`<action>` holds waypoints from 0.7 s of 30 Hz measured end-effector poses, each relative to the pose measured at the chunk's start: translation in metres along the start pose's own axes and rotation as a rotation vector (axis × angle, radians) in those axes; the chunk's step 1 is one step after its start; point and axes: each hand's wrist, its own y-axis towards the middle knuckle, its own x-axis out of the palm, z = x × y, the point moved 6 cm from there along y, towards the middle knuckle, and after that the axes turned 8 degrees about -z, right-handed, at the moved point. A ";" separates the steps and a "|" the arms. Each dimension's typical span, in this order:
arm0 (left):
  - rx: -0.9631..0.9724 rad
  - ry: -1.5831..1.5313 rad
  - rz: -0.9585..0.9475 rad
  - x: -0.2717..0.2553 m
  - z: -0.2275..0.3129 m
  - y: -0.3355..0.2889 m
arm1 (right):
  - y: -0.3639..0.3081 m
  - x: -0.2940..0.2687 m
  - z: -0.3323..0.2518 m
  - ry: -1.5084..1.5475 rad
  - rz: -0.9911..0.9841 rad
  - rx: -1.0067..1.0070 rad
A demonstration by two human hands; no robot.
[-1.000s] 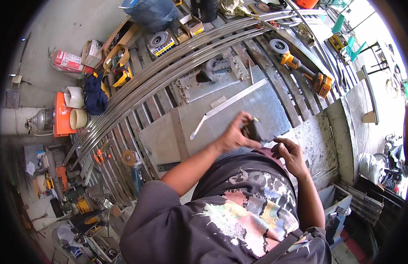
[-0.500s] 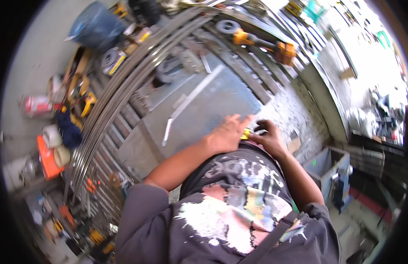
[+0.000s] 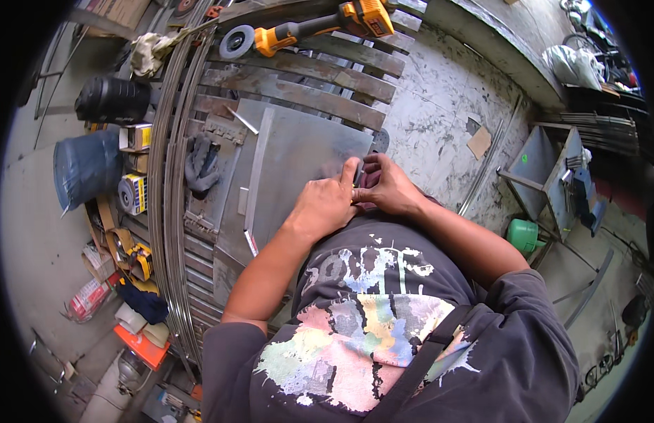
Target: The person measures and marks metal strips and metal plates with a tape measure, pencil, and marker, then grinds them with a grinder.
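Note:
My left hand (image 3: pixel 325 206) and my right hand (image 3: pixel 387 189) are pressed together at the near right edge of a grey metal sheet (image 3: pixel 292 151). Both close on a small dark and yellow object (image 3: pixel 356 185), which the fingers mostly hide. The left thumb points up over it. The sheet lies on a grille of flat steel bars (image 3: pixel 306 74). A long thin metal strip (image 3: pixel 256 169) lies lengthwise on the sheet to the left of my hands. A white marker (image 3: pixel 251 243) rests near my left forearm.
A yellow angle grinder (image 3: pixel 309 28) lies on the grille's far end. Grey gloves (image 3: pixel 200 166) sit at the sheet's left. Boxes, a blue bag (image 3: pixel 87 166) and a black cylinder (image 3: pixel 112 100) line the floor on the left. A metal stand (image 3: pixel 545 176) and a green container (image 3: pixel 524 236) are on the right.
My hands were slightly apart a second ago, the left holding the dark object. They have since closed together on it at the sheet's edge. My head has turned, which rotates the scene.

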 end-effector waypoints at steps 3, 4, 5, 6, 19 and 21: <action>-0.018 0.000 0.061 -0.008 -0.004 -0.005 | -0.011 -0.014 -0.033 -0.171 0.196 -0.038; -0.036 -0.020 0.085 -0.008 -0.010 -0.003 | -0.003 -0.011 -0.029 -0.086 0.074 0.003; -0.059 -0.050 0.090 -0.014 -0.010 -0.001 | 0.006 -0.004 -0.024 0.006 -0.072 0.014; -0.080 -0.088 0.102 -0.016 -0.012 -0.003 | 0.006 0.000 -0.032 0.012 -0.195 0.055; 0.013 -0.245 0.398 -0.017 -0.009 -0.008 | 0.001 -0.019 -0.080 -0.106 -0.053 -0.244; -0.017 -0.331 0.481 -0.011 -0.024 -0.006 | -0.004 -0.008 -0.081 -0.005 -0.144 -0.274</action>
